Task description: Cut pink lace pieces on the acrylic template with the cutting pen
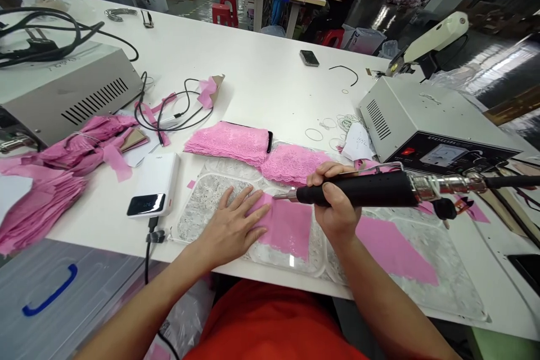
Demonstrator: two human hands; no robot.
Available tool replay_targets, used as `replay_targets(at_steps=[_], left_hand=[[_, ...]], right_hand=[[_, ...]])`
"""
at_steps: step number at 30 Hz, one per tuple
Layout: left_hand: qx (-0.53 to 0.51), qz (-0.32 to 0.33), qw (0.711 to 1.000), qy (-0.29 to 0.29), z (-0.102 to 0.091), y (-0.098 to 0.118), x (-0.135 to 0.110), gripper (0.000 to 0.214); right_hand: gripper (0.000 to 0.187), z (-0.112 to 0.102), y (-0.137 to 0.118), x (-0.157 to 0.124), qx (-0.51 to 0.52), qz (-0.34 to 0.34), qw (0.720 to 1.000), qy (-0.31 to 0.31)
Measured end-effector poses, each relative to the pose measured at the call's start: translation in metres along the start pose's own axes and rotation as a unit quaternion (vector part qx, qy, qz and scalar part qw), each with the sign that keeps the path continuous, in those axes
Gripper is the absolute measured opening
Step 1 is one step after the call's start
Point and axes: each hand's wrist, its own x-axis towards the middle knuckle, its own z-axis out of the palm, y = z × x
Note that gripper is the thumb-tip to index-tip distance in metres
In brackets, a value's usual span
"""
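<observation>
My left hand (234, 228) lies flat with fingers spread, its fingertips on the left edge of a pink fabric piece (291, 230). This piece rests on a clear, scuffed plastic board (202, 191). My right hand (337, 202) is wrapped round a black handheld ultrasonic welder (367, 188). The metal tip of the welder points left, at the top edge of the fabric near my left fingertips; whether it touches cannot be made out. Behind the board sit two stacks of pink lace, a left stack (232, 143) and a right stack (293, 163). Another pink piece (396, 250) lies to the right.
A grey generator box (439, 124) stands at right, a second box (71, 90) at left. Near my left arm is a white power bank (156, 183) with a cable. Bundled pink fabric (46, 197) covers the left end. A phone (309, 58) lies farther back; a person (341, 0) sits beyond.
</observation>
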Motion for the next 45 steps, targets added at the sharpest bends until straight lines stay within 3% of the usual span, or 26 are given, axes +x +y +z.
replay_targets(at_steps=[7, 15, 35, 40, 45], left_hand=[[-0.002, -0.004, 1.000, 0.000, 0.001, -0.001, -0.001, 0.038], [-0.005, -0.008, 1.000, -0.007, -0.001, 0.000, -0.001, 0.036], [0.013, 0.013, 1.000, 0.009, -0.002, -0.003, 0.000, 0.035], [0.003, 0.055, 0.998, 0.031, -0.004, 0.021, 0.009, 0.031], [-0.016, 0.087, 0.996, 0.025, 0.012, 0.059, 0.030, 0.032]], right_hand=[[0.013, 0.000, -0.004, 0.001, 0.009, 0.008, 1.000, 0.010], [0.013, -0.024, -0.030, 0.003, -0.026, 0.001, 0.998, 0.055], [0.013, -0.027, -0.024, -0.002, -0.014, 0.000, 0.999, 0.038], [0.013, -0.045, -0.039, -0.002, -0.037, -0.006, 0.997, 0.070], [0.012, -0.059, -0.043, -0.002, -0.037, -0.015, 0.994, 0.100]])
